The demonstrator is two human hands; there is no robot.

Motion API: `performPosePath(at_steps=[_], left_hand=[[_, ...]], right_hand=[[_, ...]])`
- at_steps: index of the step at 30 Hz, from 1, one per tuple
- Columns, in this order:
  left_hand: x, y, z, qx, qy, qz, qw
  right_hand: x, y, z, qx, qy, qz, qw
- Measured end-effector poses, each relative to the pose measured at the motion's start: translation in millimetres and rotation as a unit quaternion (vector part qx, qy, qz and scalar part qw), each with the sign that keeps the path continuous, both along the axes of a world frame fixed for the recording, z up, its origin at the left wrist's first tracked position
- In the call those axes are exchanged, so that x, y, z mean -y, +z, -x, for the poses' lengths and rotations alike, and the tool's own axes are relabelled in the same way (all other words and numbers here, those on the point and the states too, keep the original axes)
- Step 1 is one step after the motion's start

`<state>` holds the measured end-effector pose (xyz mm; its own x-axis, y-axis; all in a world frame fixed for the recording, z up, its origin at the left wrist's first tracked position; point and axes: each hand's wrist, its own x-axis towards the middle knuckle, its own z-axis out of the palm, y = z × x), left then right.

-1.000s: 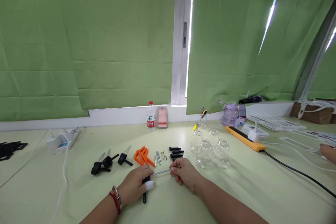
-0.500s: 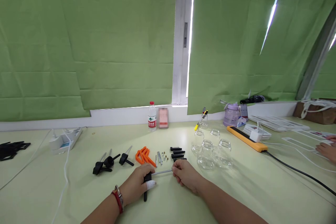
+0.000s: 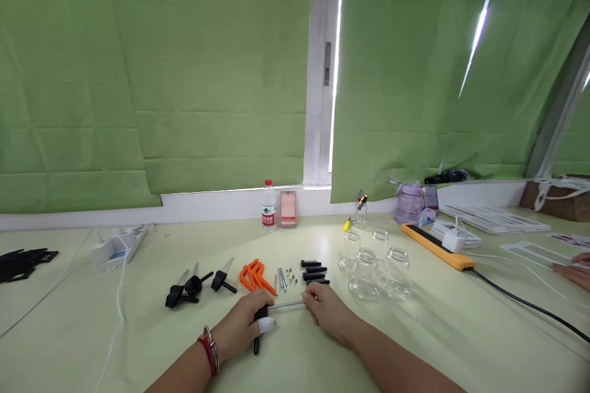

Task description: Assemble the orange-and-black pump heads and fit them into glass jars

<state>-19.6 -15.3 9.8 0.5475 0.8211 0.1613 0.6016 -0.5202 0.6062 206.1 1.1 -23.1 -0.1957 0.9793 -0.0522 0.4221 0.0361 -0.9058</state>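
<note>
My left hand (image 3: 246,322), its thumb tip wrapped in white, is closed around a black plastic piece (image 3: 257,344) with a metal rod (image 3: 286,304) sticking out to the right. The fingers of my right hand (image 3: 325,308) pinch the rod's far end; whether a small part sits between them is hidden. Similar black pieces with rods (image 3: 222,280) lie to the left. Just beyond my hands are orange angled parts (image 3: 254,274), metal pins (image 3: 282,279), tiny metal bits (image 3: 290,275) and several black ridged parts (image 3: 314,268).
Several clear glass jars (image 3: 366,279) stand right of my hands. Farther right are an orange power strip (image 3: 436,247) with a black cable and another person's hand (image 3: 574,273). A water bottle (image 3: 268,209) and phone (image 3: 288,209) stand behind; a white power strip (image 3: 122,247) is left.
The whole view has shifted slightly. My two hands keep the same hold on the black piece and its rod. At far right, the other person's hand has moved a little.
</note>
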Motion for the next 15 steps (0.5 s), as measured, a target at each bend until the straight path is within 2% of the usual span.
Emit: performPosePath(at_steps=[9, 15], left_hand=[[1.1, -3.4, -0.5, 0.001, -0.003, -0.005, 1.0], [1.1, -2.2, 1.8, 0.0, -0.009, -0.006, 1.0]], right_hand=[[-5.1, -10.7, 0.2, 0.036, -0.002, -0.043, 0.998], [1.3, 2.6, 0.0, 0.006, 0.01, -0.018, 1.0]])
